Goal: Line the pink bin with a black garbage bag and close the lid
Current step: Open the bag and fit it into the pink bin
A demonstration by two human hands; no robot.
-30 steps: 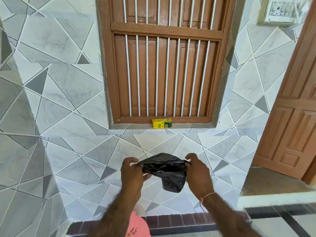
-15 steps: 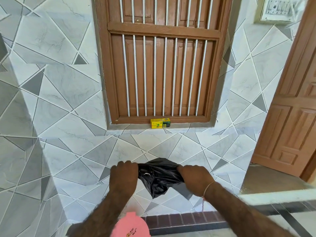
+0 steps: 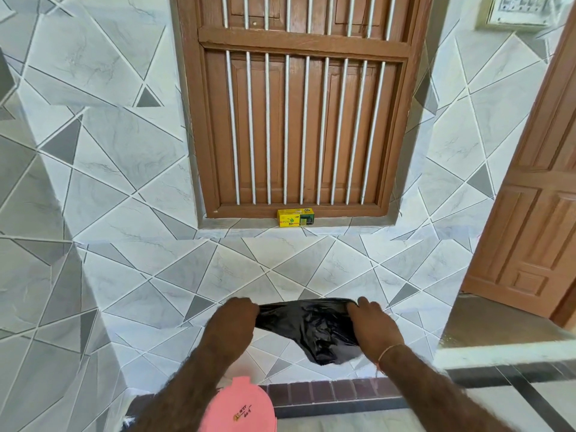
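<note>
1. The two hands are farther apart than they were a moment ago, so the bag (image 3: 311, 330) is pulled wider and flatter between them.
2. The left hand (image 3: 232, 327) is curled into a fist on the left end of the bag and grips the top edge tight.
3. The right hand (image 3: 375, 330) holds the right end of the same edge, with its fingers bent over the plastic.
4. The top edge of the bag runs almost straight from one hand to the other.
5. The rest of the bag hangs down in a crumpled black lump, lower on the right side than on the left.
6. The bag is up in the air in front of the wall (image 3: 124, 213) and touches nothing but the hands.
7. The bin (image 3: 241, 406) is at the very bottom, just under the left arm, and well below the bag.
8. Only a pink rounded top shows (it may be the lid, but the view cuts it off, so I cannot be sure).
9. A thin thread band (image 3: 389, 350) goes round the right wrist.
10. A small yellow box (image 3: 295, 217) sits on the ledge under the barred window (image 3: 299, 120).
11. A brown door (image 3: 536, 213) stands at the right.
</note>
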